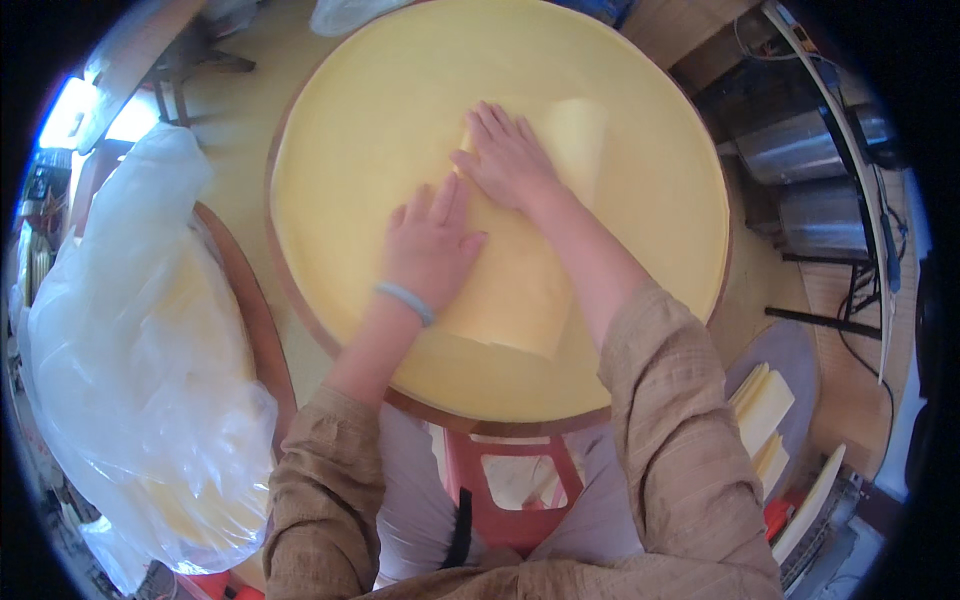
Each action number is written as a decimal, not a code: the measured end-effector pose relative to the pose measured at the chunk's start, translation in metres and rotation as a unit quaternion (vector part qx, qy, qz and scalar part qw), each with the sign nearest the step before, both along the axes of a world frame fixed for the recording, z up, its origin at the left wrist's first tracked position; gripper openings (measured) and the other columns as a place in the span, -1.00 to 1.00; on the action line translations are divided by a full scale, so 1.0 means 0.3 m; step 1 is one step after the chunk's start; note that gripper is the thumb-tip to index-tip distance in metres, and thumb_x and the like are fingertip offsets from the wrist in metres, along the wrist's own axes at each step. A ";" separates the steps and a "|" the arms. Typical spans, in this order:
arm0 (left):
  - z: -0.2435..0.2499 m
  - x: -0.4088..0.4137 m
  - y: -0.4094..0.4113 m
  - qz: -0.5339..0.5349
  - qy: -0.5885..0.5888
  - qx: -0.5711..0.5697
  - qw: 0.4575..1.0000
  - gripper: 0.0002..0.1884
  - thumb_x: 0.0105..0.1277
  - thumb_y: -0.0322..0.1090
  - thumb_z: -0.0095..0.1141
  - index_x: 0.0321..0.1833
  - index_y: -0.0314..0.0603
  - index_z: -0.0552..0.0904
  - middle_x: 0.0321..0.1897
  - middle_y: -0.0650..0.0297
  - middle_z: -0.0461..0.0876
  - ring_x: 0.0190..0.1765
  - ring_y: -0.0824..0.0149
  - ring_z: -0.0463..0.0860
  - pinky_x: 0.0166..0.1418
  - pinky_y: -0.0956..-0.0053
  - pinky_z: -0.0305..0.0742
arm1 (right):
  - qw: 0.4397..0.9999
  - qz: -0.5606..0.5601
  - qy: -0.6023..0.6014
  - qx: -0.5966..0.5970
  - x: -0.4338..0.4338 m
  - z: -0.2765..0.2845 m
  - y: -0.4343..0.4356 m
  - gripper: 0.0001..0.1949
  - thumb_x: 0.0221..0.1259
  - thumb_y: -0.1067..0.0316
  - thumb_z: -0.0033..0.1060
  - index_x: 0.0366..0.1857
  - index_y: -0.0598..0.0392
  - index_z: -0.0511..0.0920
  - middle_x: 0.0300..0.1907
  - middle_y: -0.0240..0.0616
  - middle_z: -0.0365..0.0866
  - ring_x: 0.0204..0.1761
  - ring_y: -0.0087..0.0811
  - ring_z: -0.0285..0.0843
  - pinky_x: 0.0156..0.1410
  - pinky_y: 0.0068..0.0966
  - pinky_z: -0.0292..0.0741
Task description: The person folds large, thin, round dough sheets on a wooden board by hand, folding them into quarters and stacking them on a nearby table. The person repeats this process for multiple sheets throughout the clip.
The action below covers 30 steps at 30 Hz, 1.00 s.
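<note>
A large round, pale yellow sheet [652, 247] covers a brown round board [279, 300] in front of me. On its middle lies a thinner yellow sheet [517, 300], folded into flat layers, with a blurred lower edge. My left hand [435, 240], with a light blue band at the wrist, rests palm down on this folded sheet, fingers spread. Farther up, my right hand [511, 154] presses flat near the folded sheet's upper left edge. Its fingers are stretched out, and neither hand grips anything. What material the sheets are made of cannot be told.
Clear plastic film [150, 360] drapes over yellow material on another brown round board [251, 315] at left. Folded yellow pieces [761, 405] stand on a grey round surface [799, 360] at right. Shiny metal cylinders [817, 214] sit beyond. A red stool [514, 525] is between my legs.
</note>
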<state>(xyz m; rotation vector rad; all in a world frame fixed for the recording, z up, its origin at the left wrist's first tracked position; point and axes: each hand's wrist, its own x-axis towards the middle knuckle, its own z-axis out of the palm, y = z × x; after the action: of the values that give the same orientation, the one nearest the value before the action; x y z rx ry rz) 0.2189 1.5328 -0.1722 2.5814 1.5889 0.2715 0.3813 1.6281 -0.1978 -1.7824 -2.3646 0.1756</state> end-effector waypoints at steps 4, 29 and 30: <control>0.000 0.003 0.003 -0.006 0.003 -0.027 1.000 -0.31 0.41 0.05 -0.06 0.49 -0.22 0.25 0.51 0.13 0.21 0.49 0.06 0.24 0.49 0.15 0.15 | 0.999 0.005 0.033 -0.007 0.008 -0.011 0.031 -0.26 0.40 -0.17 -0.22 0.45 0.25 0.13 0.56 -0.07 -0.01 0.61 -0.19 -0.18 0.64 -0.14 -0.16; 0.054 0.031 -0.004 -0.006 0.032 -0.037 0.999 -0.31 0.38 -0.02 -0.01 0.47 -0.26 0.24 0.50 0.10 0.22 0.46 0.07 0.25 0.46 0.13 0.17 | 1.000 0.018 0.024 -0.002 0.141 0.086 -0.565 -0.28 0.32 -0.13 0.00 0.40 0.22 0.26 0.48 0.15 0.11 0.56 0.01 -0.06 0.63 -0.08 -0.13; 0.060 0.035 -0.009 -0.002 0.036 -0.051 0.998 -0.32 0.38 -0.02 -0.01 0.47 -0.27 0.25 0.50 0.10 0.22 0.46 0.08 0.26 0.46 0.13 0.17 | 1.000 -0.004 0.021 0.004 0.164 0.081 -0.526 -0.26 0.33 -0.14 -0.02 0.41 0.23 0.24 0.49 0.15 0.08 0.57 0.00 -0.10 0.63 -0.09 -0.14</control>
<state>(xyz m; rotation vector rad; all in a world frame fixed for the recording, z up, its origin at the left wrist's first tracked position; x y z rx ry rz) 0.2293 1.5302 -0.1543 2.5437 1.5773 0.0952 0.4305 1.4705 -0.1735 -1.7676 -2.3256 0.2014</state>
